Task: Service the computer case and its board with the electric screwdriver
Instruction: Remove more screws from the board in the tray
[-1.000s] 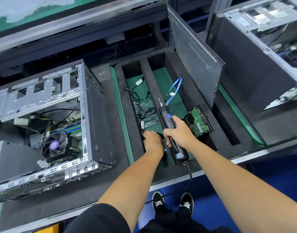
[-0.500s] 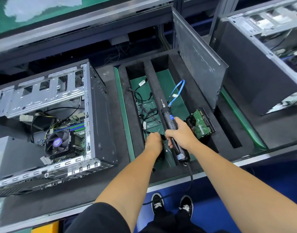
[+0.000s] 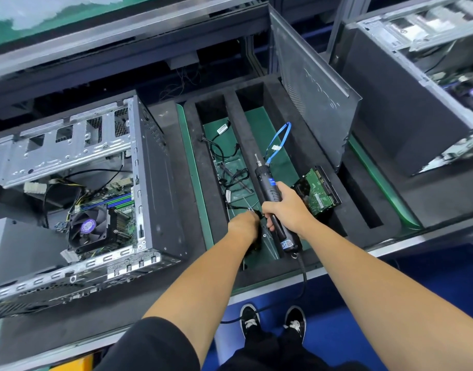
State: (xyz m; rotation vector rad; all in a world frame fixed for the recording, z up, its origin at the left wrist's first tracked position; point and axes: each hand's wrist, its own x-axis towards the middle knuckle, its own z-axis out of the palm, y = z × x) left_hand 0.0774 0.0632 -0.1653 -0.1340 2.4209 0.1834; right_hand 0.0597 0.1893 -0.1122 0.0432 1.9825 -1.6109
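Note:
The open computer case (image 3: 155,183) lies on its side at the left, and its board with a black fan (image 3: 88,226) shows inside. My right hand (image 3: 288,210) grips the black electric screwdriver (image 3: 267,183) over the foam tray (image 3: 203,183), bit pointing away from me. My left hand (image 3: 243,226) reaches down into the tray's left compartment, right beside the right hand. Its fingers curl round a dark item (image 3: 255,245) that is mostly hidden under the hand.
A hard drive (image 3: 319,192) rests in the tray right of the screwdriver, with a blue cable (image 3: 279,140) and black cables (image 3: 230,172) further back. A grey side panel (image 3: 310,84) stands upright behind. A second case (image 3: 417,89) sits at the far right. The screwdriver's cord (image 3: 303,274) hangs over the bench edge.
Both hands have stayed in the tray. My left hand has shifted a little toward the right hand, and the dark item now shows below it. The screwdriver has hardly moved.

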